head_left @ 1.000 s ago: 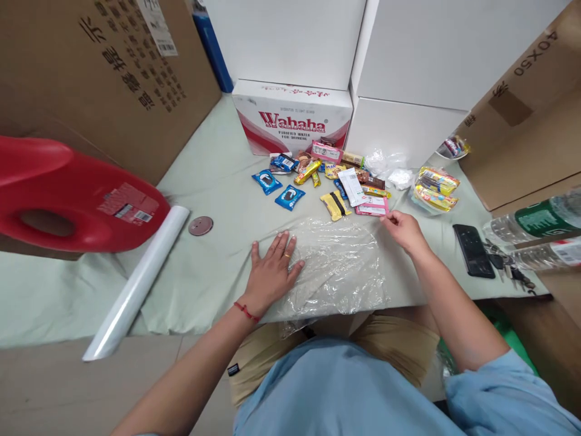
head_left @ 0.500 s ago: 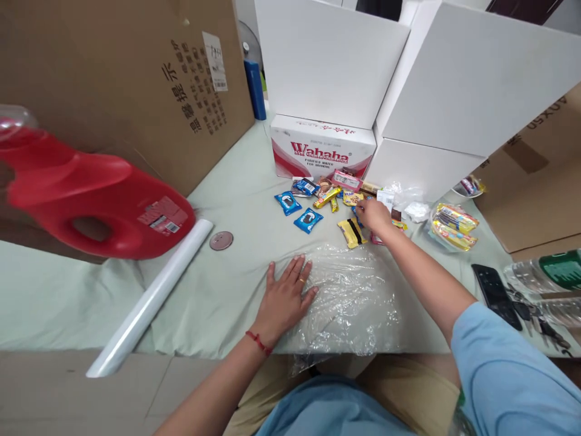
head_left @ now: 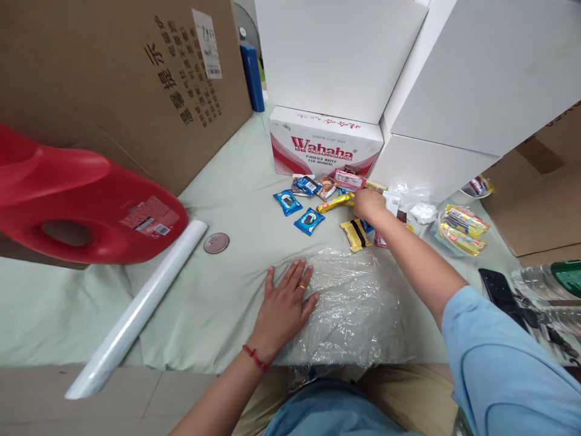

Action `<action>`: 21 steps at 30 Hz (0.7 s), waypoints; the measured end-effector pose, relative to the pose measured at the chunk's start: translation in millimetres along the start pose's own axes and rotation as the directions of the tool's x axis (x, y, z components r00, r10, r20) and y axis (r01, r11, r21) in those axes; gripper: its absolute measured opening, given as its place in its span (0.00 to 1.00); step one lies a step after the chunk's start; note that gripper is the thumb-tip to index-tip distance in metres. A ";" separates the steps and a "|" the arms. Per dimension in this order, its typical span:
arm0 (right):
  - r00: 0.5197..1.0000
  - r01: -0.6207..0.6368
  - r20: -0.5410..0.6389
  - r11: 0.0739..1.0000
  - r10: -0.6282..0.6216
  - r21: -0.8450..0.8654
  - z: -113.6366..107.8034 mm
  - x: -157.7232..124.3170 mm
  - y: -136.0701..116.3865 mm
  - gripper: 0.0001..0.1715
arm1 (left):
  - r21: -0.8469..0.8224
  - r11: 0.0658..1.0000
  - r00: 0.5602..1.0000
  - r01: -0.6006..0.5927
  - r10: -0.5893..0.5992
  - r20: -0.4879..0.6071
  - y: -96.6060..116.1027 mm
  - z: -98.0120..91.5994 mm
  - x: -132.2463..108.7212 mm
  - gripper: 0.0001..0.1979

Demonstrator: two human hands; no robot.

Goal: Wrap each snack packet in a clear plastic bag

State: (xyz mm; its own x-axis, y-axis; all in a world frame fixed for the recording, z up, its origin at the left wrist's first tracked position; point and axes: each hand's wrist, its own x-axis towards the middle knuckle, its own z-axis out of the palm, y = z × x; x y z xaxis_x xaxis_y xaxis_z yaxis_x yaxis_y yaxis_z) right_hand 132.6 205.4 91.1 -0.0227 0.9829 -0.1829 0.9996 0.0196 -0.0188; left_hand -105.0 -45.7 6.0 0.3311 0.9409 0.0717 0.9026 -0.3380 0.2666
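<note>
My left hand [head_left: 285, 303] lies flat with fingers spread, on the cloth and the left edge of a crumpled clear plastic sheet [head_left: 354, 309]. My right hand [head_left: 371, 206] reaches into a pile of small wrapped snacks, fingers curled down. Its fingertips are hidden, so what they hold cannot be made out. A long yellow snack packet [head_left: 333, 203] touches or lies just beside its fingers. Nearby are two blue snack packets [head_left: 309, 221], a yellow packet with a black band [head_left: 355, 235] and a pink packet [head_left: 349, 180].
A Wahaha carton [head_left: 324, 145] stands behind the pile. At left are a red jug [head_left: 91, 200], a white roll [head_left: 140, 309] and a round brown disc [head_left: 216, 243]. On the right sit a clear bowl of yellow packets [head_left: 463, 230], a phone [head_left: 502, 293] and plastic bottles [head_left: 540, 281].
My right hand has moved slightly within the pile and now covers a yellow biscuit packet. The long yellow packet has turned and shifted right. My left hand stays flat. The view has shifted a little.
</note>
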 end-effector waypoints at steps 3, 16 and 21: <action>0.990 -0.071 -0.133 0.984 0.049 -0.164 -25.0 -6.7 25.5 0.23 | -0.003 1.000 1.000 -0.001 0.001 -0.004 -0.5 1.1 -0.4 0.31; 0.910 0.414 0.032 0.899 -0.414 -0.142 21.5 -9.2 -24.4 0.21 | 0.025 1.000 1.000 0.007 -0.007 0.000 1.0 -1.3 0.3 0.30; 0.914 0.395 -0.059 0.914 -0.402 -0.096 4.6 -38.6 -2.4 0.16 | 0.035 0.999 1.000 0.010 -0.010 -0.002 3.4 -3.0 1.0 0.30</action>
State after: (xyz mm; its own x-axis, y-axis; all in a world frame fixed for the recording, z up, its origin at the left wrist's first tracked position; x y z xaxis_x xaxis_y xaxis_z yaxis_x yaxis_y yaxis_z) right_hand 131.0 166.6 93.6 -0.4213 0.9012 -0.1019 0.9057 0.4239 0.0045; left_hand -102.4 -45.9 9.9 0.3218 0.9441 0.0712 0.9148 -0.3294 0.2336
